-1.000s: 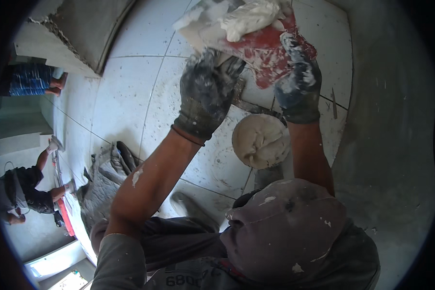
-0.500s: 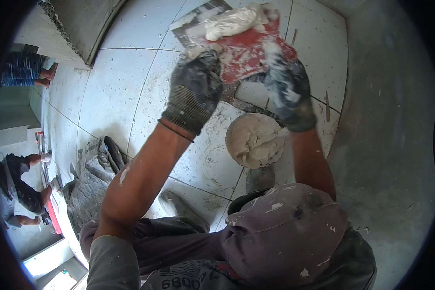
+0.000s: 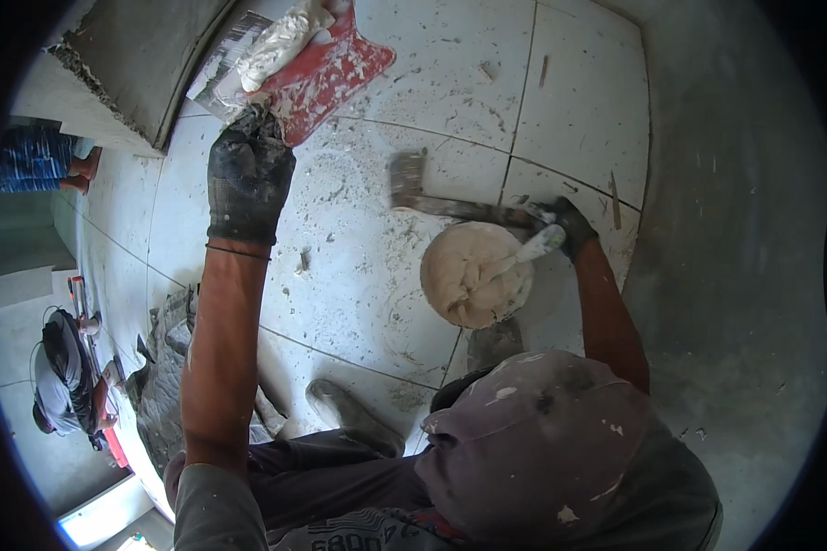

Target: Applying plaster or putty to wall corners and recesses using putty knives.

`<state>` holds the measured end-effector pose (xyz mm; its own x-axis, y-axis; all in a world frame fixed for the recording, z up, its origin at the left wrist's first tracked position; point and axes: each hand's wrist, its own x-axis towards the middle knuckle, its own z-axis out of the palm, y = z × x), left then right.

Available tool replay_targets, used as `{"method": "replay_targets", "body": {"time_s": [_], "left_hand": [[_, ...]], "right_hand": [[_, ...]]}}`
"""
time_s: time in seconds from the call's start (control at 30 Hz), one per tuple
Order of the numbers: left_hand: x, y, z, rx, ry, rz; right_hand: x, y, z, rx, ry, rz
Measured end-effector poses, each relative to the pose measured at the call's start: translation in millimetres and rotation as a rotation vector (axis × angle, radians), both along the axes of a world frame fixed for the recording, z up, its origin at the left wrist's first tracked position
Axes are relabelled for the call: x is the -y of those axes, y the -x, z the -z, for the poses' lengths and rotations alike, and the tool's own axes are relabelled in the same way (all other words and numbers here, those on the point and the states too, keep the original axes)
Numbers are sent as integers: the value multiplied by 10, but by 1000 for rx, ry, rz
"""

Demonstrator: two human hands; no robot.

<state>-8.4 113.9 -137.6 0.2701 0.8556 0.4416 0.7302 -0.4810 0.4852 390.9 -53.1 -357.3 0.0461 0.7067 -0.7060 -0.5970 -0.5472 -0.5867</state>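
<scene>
My left hand (image 3: 253, 170), in a dark, putty-stained glove, is closed on a red plastic putty spreader (image 3: 326, 78). A flat grey plate (image 3: 223, 69) lies against it, and a thick white lump of putty (image 3: 280, 46) rests across the two. Low over the tiles, my gloved right hand (image 3: 571, 228) is closed round the end of a dark handle. It belongs to a hatchet-like tool (image 3: 469, 209) whose broad head is blurred. Just below stands a round bucket of beige putty (image 3: 469, 285). A pale-handled tool (image 3: 544, 241) leans out of it beside my right hand.
White floor tiles (image 3: 377, 239) are speckled with debris, with thin sticks (image 3: 614, 197) near the grey wall (image 3: 707, 275). A rough concrete edge (image 3: 111, 87) juts out at upper left. Crumpled grey sheeting (image 3: 166, 367) lies left. Two other people (image 3: 69, 376) (image 3: 42, 158) are at far left.
My hands have parted. The left has carried the red spreader and putty up and left. The right has let go of the spreader, come down, and taken hold of the hatchet-like tool by the bucket.
</scene>
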Motion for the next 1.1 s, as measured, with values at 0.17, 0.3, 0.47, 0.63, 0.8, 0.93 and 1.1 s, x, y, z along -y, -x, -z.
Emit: {"method": "replay_targets", "body": {"time_s": [0.17, 0.3, 0.47, 0.63, 0.8, 0.93, 1.1], "left_hand": [[-108, -62, 214, 26, -44, 153], [37, -138, -90, -103, -80, 224], [10, 19, -44, 88, -54, 98], [-116, 48, 115, 145, 124, 63], [-420, 30, 442, 404, 323, 197], [-319, 28, 471, 171, 290, 178], [-450, 45, 551, 268, 433, 147]], "right_hand": [[-841, 353, -169, -157, -688, -677], [-955, 14, -340, 30, -744, -404], [403, -300, -417, 55, -405, -101], [978, 717, -511, 77, -315, -285], [911, 788, -217, 57, -411, 13], [597, 535, -516, -234, -291, 163], [-146, -254, -406, 223, -434, 379]]}}
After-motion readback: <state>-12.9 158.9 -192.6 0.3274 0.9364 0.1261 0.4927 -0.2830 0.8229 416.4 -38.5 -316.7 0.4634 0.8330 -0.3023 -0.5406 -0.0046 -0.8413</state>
